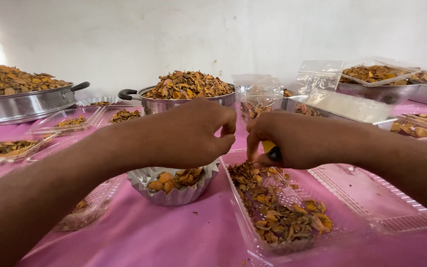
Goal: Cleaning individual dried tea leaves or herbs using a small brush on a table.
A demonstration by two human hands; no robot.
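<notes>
- Left hand (189,133) hovers curled over a small fluted foil bowl (174,190) of dried orange chips; whether it grips anything cannot be told.
- Right hand (290,138) pinches a small yellow-and-black object (271,150) above the clear plastic tray (243,210) of chips, near the pink table's (174,237) front edge.

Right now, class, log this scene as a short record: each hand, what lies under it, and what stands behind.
left hand: curled over a foil cup of orange chips
right hand: closed on a small yellow-and-black object, kind unclear
under right hand: clear tray holding dried chips
surface: pink cloth
behind: pot heaped with chips, pan at far left, more clear trays and bags
</notes>
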